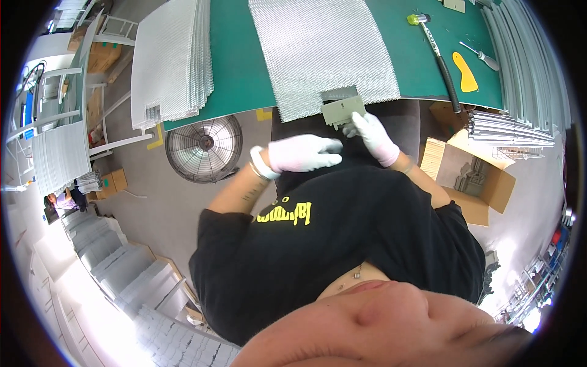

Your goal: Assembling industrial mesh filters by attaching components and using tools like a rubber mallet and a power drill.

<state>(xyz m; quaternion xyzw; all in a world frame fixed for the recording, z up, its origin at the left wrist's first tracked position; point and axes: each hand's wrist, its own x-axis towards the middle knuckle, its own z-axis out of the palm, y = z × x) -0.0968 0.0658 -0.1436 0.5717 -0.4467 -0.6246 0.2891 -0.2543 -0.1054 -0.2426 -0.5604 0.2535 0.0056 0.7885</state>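
A silvery mesh-textured panel (327, 52) lies on the green-topped table, its near end at the table's front edge. At that end is a rectangular notch, and a small grey-beige plate (343, 112) with little tabs sits over it. My right hand (374, 139), in a white glove, grips the plate's right corner between thumb and fingers. My left hand (304, 153), also gloved, is off to the left, apart from the plate. Its fingers are stretched out toward the right, slightly blurred, with nothing visible in them.
On the green table (235, 67) lie a hammer (439, 58), a yellow scraper (465, 73) and a screwdriver (483, 57). Stacked panels (174, 58) stand at left, more slats (529, 58) at right. A floor fan (205, 148) and an open carton (477, 189) flank me.
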